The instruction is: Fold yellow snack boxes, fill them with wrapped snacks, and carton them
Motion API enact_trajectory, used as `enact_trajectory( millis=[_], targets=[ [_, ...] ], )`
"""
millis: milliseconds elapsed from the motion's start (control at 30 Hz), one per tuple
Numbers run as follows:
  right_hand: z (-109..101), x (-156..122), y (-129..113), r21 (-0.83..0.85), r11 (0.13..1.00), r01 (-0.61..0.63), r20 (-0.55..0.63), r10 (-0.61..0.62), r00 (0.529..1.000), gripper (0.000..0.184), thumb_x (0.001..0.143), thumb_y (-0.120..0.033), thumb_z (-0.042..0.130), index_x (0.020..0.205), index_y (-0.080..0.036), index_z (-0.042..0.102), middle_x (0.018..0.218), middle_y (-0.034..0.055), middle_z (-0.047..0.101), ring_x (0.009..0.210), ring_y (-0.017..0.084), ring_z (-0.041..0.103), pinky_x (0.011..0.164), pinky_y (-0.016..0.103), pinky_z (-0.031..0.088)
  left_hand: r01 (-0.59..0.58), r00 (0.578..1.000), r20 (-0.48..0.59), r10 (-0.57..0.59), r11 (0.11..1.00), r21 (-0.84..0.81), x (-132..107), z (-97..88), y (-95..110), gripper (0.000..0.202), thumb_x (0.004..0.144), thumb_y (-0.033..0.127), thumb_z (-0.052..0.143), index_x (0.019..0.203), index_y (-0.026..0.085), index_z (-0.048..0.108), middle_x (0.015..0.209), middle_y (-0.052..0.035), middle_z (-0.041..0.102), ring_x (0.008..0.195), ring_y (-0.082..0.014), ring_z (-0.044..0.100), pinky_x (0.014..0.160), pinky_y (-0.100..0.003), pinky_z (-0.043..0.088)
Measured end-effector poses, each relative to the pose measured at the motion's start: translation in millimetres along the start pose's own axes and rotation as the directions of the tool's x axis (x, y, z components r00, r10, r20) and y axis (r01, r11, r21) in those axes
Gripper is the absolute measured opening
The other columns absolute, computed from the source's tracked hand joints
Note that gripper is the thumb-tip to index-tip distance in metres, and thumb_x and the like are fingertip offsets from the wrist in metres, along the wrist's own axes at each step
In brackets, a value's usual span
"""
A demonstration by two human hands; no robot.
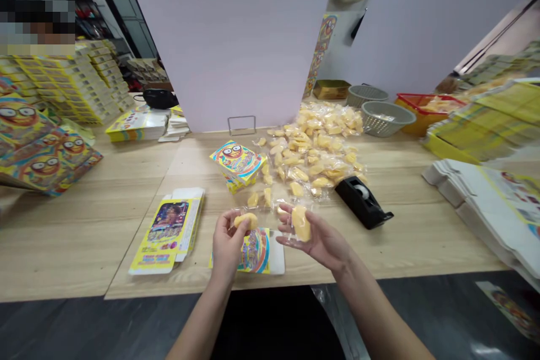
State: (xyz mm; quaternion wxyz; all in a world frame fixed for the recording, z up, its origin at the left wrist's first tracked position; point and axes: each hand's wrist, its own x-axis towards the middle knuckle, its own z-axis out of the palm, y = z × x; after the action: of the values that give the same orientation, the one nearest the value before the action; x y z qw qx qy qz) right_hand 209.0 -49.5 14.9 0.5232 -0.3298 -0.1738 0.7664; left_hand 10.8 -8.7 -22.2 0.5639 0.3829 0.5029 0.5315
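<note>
My left hand (226, 242) pinches a small yellow piece in a clear wrapper (248, 220) between thumb and fingers. On my right hand (327, 242), palm turned up and fingers partly spread, rests another wrapped yellow piece (301, 224). Below both hands lies a printed colourful box (255, 253), partly hidden by the left hand. Just beyond, a heap of wrapped yellow pieces (314, 152) spreads over the table. A small stack of printed cards (238, 160) stands left of the heap. A flat yellow carton (166, 230) lies to the left.
A black tape dispenser (363, 201) sits right of the heap. Grey baskets (388, 119) and a red-rimmed bin (422, 112) stand behind. White folded cartons (485, 202) are stacked at right, printed boxes (46, 152) at left. A person (37, 25) is at far left.
</note>
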Motion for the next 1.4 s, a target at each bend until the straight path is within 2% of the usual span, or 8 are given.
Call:
enact_trajectory(
  millis=[167,300,600,767,967,1067,1200,1400],
  targets=[
    [10,5,13,-0.229,0.946,0.23,-0.041,-0.246,0.969,0.034,0.073,-0.045,0.076,0.091,-0.017,0.067,0.057,-0.0071,0.05,0.053,0.007,0.046,0.069,0.029,0.05,0.01,1.0,0.019,-0.01,1.0,0.011,-1,3.1,-3,0.043,0.067,0.038,0.076,0.096,0.018,0.053,0.095,-0.0025,0.063,0.079,-0.0144,0.064,0.067,-0.025,0.054],
    [15,8,16,-0.282,0.928,0.243,-0.045,-0.266,0.963,0.036,0.072,-0.049,0.074,0.084,-0.017,0.064,0.053,-0.0093,0.038,0.045,0.005,0.029,0.045,0.02,0.031,-0.006,1.0,0.025,0.005,0.999,0.043,-1,3.5,-4,0.041,0.067,0.038,0.076,0.094,0.017,0.054,0.092,-0.0017,0.063,0.077,-0.0138,0.064,0.067,-0.025,0.054],
    [8,6,16,-0.331,0.931,0.155,-0.124,-0.206,0.971,0.044,0.072,-0.057,0.071,0.072,-0.019,0.05,0.05,-0.012,0.025,0.044,0.004,0.016,0.042,0.019,0.013,0.051,0.992,0.108,-0.057,0.997,0.058,-8,8.1,-1,0.042,0.069,0.045,0.073,0.096,0.018,0.053,0.096,-0.0019,0.059,0.075,-0.015,0.064,0.063,-0.027,0.055],
    [-25,-8,9,-0.568,0.808,0.156,-0.287,-0.372,0.883,0.046,0.074,-0.062,0.065,0.072,-0.019,0.051,0.049,-0.0104,0.03,0.043,0.005,0.022,0.042,0.02,0.017,-0.054,0.946,0.324,-0.027,0.97,0.239,-18,19.2,-17,0.024,0.078,0.04,0.064,0.081,0.019,0.052,0.076,0.0015,0.056,0.069,-0.0137,0.058,0.063,-0.025,0.048],
    [-86,-19,6,-0.933,0.352,-0.072,-0.306,-0.673,0.674,0.048,0.078,-0.059,0.059,0.102,-0.018,0.061,0.092,0.0086,0.066,0.081,0.024,0.062,0.071,0.036,0.048,-0.411,0.877,0.472,0.087,0.643,0.646,-43,58.0,-46,0.024,0.079,0.026,0.064,0.102,0.022,0.058,0.08,-0.0052,0.067,0.087,-0.0273,0.062,0.084,-0.042,0.043],
    [-104,-17,31,-0.97,0.016,-0.241,-0.184,-0.696,0.694,0.074,0.074,-0.056,0.063,0.133,-0.014,0.048,0.132,0.0205,0.054,0.126,0.039,0.045,0.101,0.056,0.034,-0.559,0.82,0.566,0.087,0.338,0.757,-47,62.5,-43,0.037,0.078,0.026,0.065,0.113,0.017,0.058,0.096,-0.0133,0.067,0.101,-0.0341,0.058,0.09,-0.049,0.04],
    [-109,-22,85,-0.913,-0.22,-0.345,-0.091,-0.712,0.697,0.079,0.083,-0.056,0.054,0.145,-0.012,0.033,0.149,0.0234,0.035,0.14,0.042,0.025,0.107,0.065,0.019,-0.636,0.769,0.635,0.08,0.197,0.746,-25,21.0,-20,0.057,0.077,0.042,0.067,0.127,0.02,0.051,0.129,-0.0151,0.057,0.123,-0.0342,0.048,0.102,-0.05,0.034],
    [-107,-41,110,-0.901,-0.435,-0.002,0.222,-0.463,0.858,0.058,0.091,-0.04,0.05,0.145,-0.022,0.038,0.149,0.0128,0.04,0.141,0.032,0.03,0.112,0.058,0.021,-0.723,0.667,0.72,-0.191,0.065,0.688,11,-49.7,-13,0.103,0.06,0.061,0.073,0.145,0.021,0.031,0.153,-0.0175,0.032,0.142,-0.0369,0.024,0.113,-0.058,0.011]
  ],
)
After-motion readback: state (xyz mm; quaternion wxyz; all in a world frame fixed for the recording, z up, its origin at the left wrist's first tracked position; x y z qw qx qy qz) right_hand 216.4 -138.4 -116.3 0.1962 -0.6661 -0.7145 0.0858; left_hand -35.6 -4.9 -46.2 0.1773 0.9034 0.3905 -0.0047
